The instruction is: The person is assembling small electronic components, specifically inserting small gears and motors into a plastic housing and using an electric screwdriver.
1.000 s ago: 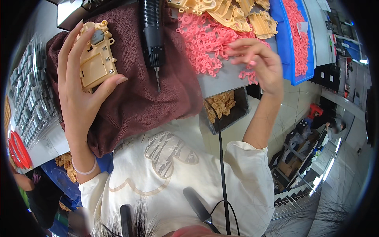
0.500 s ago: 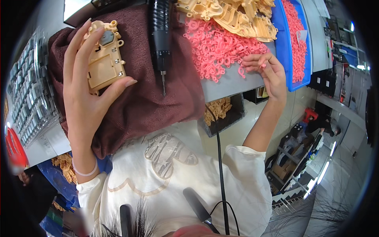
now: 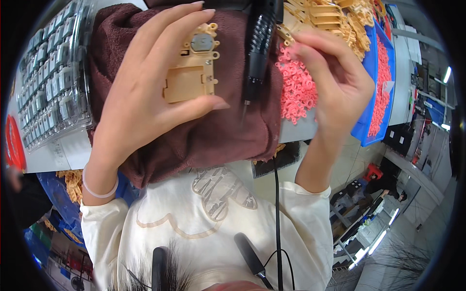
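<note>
My left hand (image 3: 141,92) is closed around a pale yellow plastic housing (image 3: 187,82) over the brown cloth, thumb at its lower edge and fingers along its far side. A round-cornered grey part (image 3: 202,42) sits in the housing's upper end. To the right, my right hand (image 3: 335,77) is raised at the edge of the pink ring pile (image 3: 297,92), thumb and index finger pinched. A bit of pink shows at these fingertips, apparently a small plastic ring, though blurred. Between my hands a black electric screwdriver (image 3: 259,48) points its bit down at the cloth.
A brown towel (image 3: 213,140) covers the table's middle. Clear trays of grey parts (image 3: 53,82) stand at the left, beside a red object (image 3: 14,143). Yellow plastic parts (image 3: 327,17) lie at the back right, next to a blue bin (image 3: 361,131) of pink pieces. A black cable (image 3: 276,208) hangs in front of me.
My right hand has lifted off the pink pile and come left, toward the screwdriver, fingers pinched. The view has shifted, so the housing in my left hand appears farther right.
</note>
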### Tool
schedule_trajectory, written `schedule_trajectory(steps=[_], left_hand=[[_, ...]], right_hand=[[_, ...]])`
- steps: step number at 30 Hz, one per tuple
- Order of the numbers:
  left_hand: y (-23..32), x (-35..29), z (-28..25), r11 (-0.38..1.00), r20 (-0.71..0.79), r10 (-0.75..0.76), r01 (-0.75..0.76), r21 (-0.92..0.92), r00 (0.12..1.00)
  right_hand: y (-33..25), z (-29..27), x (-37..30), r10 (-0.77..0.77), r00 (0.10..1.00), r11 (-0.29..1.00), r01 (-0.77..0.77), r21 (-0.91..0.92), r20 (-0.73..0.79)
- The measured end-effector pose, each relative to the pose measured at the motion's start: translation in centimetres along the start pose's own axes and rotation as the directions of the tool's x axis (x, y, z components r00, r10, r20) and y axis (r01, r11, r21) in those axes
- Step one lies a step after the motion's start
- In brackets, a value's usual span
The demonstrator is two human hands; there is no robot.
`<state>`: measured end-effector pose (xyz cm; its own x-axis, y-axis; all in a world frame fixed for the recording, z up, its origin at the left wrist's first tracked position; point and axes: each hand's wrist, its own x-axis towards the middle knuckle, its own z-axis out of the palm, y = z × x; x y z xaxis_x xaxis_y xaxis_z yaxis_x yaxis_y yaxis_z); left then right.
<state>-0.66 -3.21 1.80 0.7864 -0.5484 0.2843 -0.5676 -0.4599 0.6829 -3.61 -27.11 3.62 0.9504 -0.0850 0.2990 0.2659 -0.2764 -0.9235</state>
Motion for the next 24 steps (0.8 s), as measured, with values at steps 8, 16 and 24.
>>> schedule_trajectory(steps=[8,16,24], left_hand=[[-0.7,-0.4,1.3,0.953,-0.118,-0.092,0.053,-0.297,0.989],[-0.1,-0.2,0.5,0.999,-0.132,0.018,-0.022,-0.031,0.991],[-0.4,-0.4,0.9,0.997,-0.202,0.074,-0.077,-0.006,0.977]], right_hand=[[1.7,6.5,2.1,-0.496,0.801,0.758,0.588,-0.283,0.336],[1.9,6.2,2.3,-0.506,0.783,0.726,0.613,-0.311,0.363],[0.9,6.5,1.5,-0.396,0.859,0.706,0.51,-0.49,0.324]])
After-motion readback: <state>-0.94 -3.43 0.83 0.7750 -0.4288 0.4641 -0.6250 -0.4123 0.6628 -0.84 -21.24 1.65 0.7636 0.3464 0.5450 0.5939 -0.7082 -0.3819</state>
